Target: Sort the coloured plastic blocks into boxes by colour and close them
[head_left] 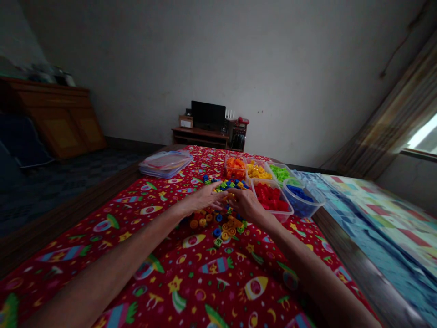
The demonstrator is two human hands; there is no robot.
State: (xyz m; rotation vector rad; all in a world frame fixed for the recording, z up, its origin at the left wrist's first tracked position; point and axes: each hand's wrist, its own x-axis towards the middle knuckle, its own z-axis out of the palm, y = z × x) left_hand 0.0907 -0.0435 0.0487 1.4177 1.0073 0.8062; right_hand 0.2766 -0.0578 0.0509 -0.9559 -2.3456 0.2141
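Observation:
My left hand (205, 198) reaches over a mixed pile of small plastic building pieces (229, 224), its fingers extended and a little apart. Facing it, my right hand (246, 203) has its fingers bent inward, close to the left fingertips. Something small and orange-yellow shows at the right fingers, too dim to name. The pile holds blue, green, yellow and orange pieces, some shaped like wheels; both hands hide part of it. Just right of my right hand stands a clear tub of red pieces (271, 197).
Other clear tubs hold orange pieces (235, 167), yellow pieces (258, 171), green pieces (280, 173) and blue pieces (300, 193). Stacked lids (166, 164) lie at the back left. A red patterned cloth (136, 255) covers the table. A bed (385, 218) adjoins the right side.

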